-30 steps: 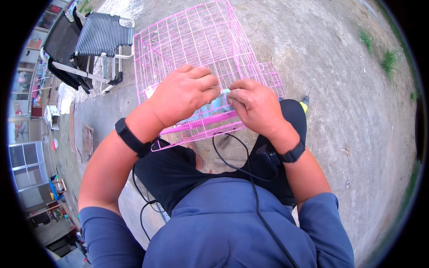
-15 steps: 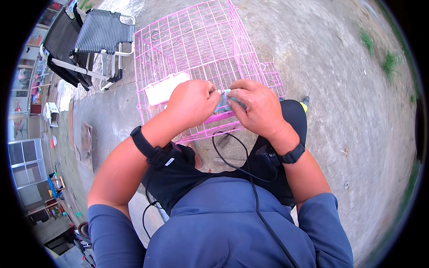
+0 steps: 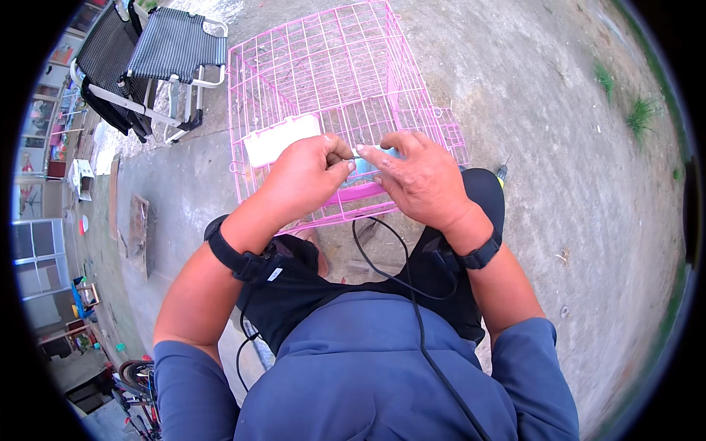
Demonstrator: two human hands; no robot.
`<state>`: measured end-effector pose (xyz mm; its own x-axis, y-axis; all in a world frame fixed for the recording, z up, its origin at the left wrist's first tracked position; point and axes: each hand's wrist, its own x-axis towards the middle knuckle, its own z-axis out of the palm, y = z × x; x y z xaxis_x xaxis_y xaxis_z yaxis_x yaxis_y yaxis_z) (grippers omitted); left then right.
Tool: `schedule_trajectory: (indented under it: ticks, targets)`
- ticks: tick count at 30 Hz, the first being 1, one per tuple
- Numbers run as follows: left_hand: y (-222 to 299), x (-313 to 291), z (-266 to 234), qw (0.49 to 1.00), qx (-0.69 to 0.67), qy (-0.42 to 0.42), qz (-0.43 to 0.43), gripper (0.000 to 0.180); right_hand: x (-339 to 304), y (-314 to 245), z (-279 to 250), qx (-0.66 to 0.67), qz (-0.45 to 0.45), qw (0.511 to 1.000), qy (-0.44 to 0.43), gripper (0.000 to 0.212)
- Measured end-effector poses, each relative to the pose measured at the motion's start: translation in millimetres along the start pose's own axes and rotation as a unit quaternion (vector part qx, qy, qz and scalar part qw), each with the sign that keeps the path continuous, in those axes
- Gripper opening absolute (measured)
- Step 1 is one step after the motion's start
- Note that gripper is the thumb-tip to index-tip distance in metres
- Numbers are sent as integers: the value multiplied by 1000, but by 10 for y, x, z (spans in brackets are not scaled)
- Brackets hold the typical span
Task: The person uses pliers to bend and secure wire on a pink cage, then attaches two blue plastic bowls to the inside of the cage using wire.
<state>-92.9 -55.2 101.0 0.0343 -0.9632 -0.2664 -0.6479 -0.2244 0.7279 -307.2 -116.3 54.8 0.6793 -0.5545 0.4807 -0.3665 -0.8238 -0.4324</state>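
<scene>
A pink wire cage (image 3: 323,81) stands on the ground before my knees, and both hands are over its near part. My left hand (image 3: 312,169) is closed in a pinch; a thin dark sliver shows at its fingertips, too small to name. Close beside it is my right hand (image 3: 426,176), its index finger stretched toward the left fingertips and its thumb apart from that finger. A white plastic box (image 3: 283,140) sits at the cage's left side, partly behind my left hand. Something light blue (image 3: 362,170) shows beneath my fingers, mostly hidden.
A black folding chair with a pale frame (image 3: 176,48) stands at the far left. To the right of my knee lies a tool with a thin bit (image 3: 503,169), partly hidden. A black cable (image 3: 419,323) hangs down my front. Concrete ground (image 3: 559,220) spreads to the right.
My right index finger has stretched out toward the left fingertips, and the right thumb and finger have spread apart. My left hand stays pinched. The whole view has shifted slightly.
</scene>
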Motion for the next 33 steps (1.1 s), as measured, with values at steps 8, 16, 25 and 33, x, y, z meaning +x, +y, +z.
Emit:
schedule_trajectory:
  ticks: [8, 16, 25, 33]
  targets:
    - [-53, -19, -7, 982, 138, 51, 122, 15, -11, -36, 55, -36, 22, 999, 29, 24]
    - [-97, -50, 46, 979, 132, 78, 133, 16, -23, -4, 57, -41, 75, 996, -5, 17]
    - [-147, -76, 127, 980, 103, 109, 133, 14, -12, -21, 75, -19, 60, 997, 47, 16]
    - [-173, -60, 170, 966, 157, 140, 153, 15, -15, 45, 79, 4, 58, 997, 45, 7]
